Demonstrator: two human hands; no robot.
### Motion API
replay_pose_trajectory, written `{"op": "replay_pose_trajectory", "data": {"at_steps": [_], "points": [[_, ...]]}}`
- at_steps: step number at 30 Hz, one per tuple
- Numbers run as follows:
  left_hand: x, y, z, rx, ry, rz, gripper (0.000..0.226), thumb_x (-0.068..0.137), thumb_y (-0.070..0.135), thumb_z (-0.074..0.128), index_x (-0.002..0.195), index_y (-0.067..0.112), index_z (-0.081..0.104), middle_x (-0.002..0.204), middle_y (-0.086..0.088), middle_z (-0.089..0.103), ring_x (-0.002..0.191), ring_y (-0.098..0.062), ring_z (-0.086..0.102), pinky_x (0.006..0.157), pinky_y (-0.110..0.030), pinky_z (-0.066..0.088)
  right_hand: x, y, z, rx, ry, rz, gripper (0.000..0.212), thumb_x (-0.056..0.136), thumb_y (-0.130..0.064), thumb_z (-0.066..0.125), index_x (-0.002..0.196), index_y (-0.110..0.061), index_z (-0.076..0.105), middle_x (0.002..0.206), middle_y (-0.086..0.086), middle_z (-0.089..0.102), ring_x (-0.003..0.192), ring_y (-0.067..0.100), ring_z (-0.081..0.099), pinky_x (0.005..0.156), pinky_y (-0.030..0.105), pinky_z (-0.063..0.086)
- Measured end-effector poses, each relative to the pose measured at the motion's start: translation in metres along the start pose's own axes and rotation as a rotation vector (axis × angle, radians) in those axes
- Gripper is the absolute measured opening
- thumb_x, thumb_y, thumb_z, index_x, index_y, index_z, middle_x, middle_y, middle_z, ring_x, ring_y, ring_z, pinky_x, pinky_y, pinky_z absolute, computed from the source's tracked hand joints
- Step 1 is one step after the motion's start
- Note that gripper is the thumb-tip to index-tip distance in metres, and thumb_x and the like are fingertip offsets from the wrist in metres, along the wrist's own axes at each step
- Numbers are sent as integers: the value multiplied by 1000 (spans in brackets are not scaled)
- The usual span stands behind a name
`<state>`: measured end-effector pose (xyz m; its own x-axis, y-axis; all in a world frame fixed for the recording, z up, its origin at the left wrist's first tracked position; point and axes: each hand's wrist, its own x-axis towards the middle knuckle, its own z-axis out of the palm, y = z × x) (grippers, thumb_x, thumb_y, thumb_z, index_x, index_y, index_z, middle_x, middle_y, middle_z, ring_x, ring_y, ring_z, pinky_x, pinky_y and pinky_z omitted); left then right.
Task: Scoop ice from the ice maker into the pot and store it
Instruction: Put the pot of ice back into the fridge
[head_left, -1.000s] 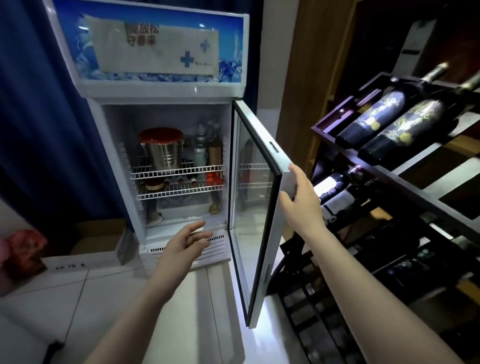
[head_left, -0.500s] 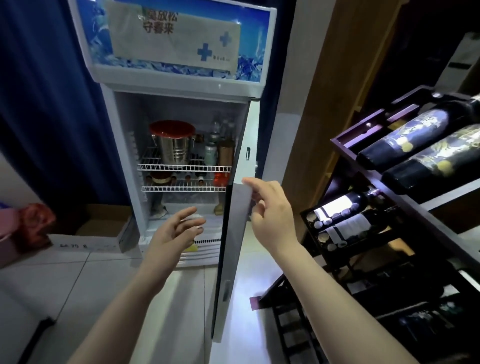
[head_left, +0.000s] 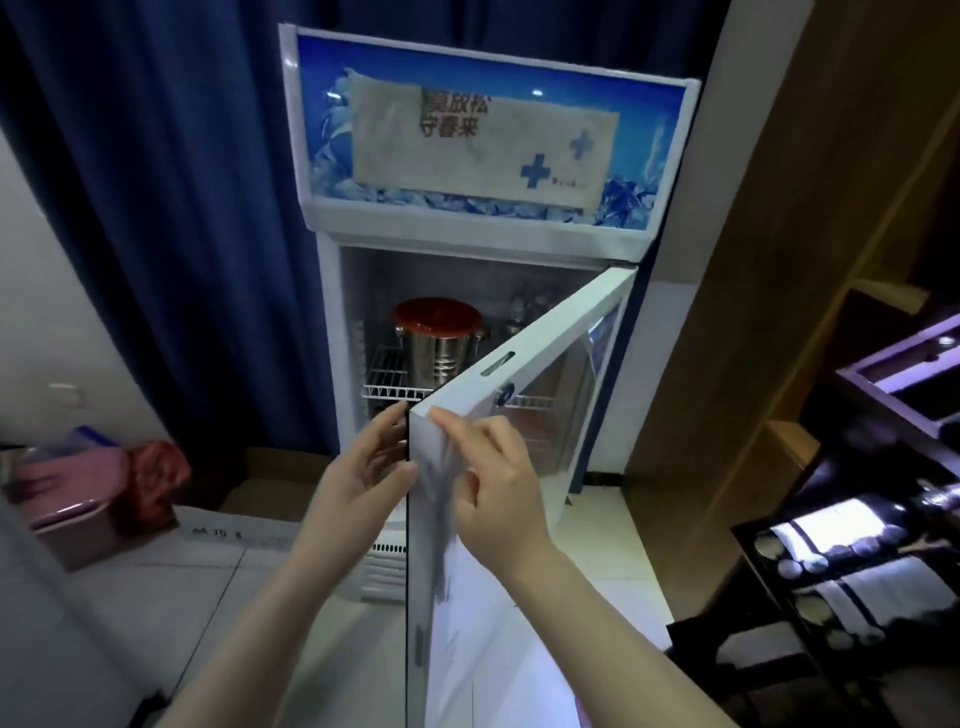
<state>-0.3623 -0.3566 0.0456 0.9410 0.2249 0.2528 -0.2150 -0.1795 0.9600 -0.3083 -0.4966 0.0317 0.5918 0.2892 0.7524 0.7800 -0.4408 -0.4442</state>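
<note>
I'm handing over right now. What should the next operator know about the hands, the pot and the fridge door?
Left hand: at the door's free edge; blur hides whether it grips.
Right hand: fingertips on the door's outer face.
Pot: red lid on, standing on the upper wire shelf inside the fridge; contents hidden.
Done: the pot is stored.
Left: the door is partly open, so probably only shutting it.

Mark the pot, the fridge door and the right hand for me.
pot (head_left: 439, 357): head view, steel side wall.
fridge door (head_left: 540, 340): head view, white top edge.
right hand (head_left: 496, 491): head view, back of the hand.
</note>
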Motion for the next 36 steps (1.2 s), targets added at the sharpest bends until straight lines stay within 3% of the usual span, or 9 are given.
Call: {"op": "replay_pose_trajectory", "data": {"at_steps": [4, 7, 11, 17, 23, 29, 36], "points": [[40, -13, -41, 61, -11, 50, 62, 90, 5, 58, 137, 41, 40, 123, 22, 58, 111, 8, 54, 83, -7, 45, 32, -1, 52, -94, 9, -52, 48, 86, -14, 45, 133, -19, 56, 103, 4, 49, 90, 19, 48, 81, 20, 43], [70, -26, -71, 150, -25, 68, 66, 90, 12, 60, 137, 50, 33, 136, 21, 46, 122, 4, 46, 97, -17, 42, 59, 3, 85, -198, -55, -52, 51, 85, -18, 48, 136, -25, 51, 125, 10, 47, 114, 24, 45, 96, 33, 46], [105, -35, -100, 240, -45, 115, 63, 90, 15, 60, 135, 50, 34, 134, 29, 40, 122, 10, 41, 102, -21, 39, 93, 23, 108, -260, -226, -61, 55, 87, -22, 39, 142, -23, 42, 147, 3, 38, 139, 23, 28, 112, 44, 31], [155, -54, -127, 426, 20, 119, 65, 90, 18, 61, 141, 44, 32, 143, 23, 38, 129, 2, 38, 108, -34, 38, 143, 68, 123, -305, -299, -36, 64, 82, -9, 50, 144, -20, 41, 152, 1, 36, 142, 23, 28, 113, 52, 27], [215, -64, -149, 704, 186, 174, 59, 88, 15, 60, 141, 31, 39, 147, 7, 40, 134, -12, 37, 110, -32, 33, 180, 93, 173, -291, -276, -46, 63, 84, -11, 45, 146, -19, 37, 155, -2, 30, 146, 18, 16, 117, 39, 5], [287, -84, -163, 829, 273, 140, 56, 90, 19, 58, 141, 32, 38, 151, 5, 34, 135, -19, 36, 108, -37, 34, 227, 120, 221, -359, -197, -109, 59, 79, -17, 41, 138, -14, 46, 145, 3, 46, 138, 24, 33, 114, 50, 21], [343, -109, -161, 822, 349, 140, 61, 88, 15, 58, 142, 31, 36, 150, 5, 35, 136, -19, 36, 109, -37, 33, 259, 156, 255, -404, -163, -184, 63, 77, -18, 42, 140, -14, 44, 144, 4, 44, 136, 24, 34, 118, 44, 13]]}}
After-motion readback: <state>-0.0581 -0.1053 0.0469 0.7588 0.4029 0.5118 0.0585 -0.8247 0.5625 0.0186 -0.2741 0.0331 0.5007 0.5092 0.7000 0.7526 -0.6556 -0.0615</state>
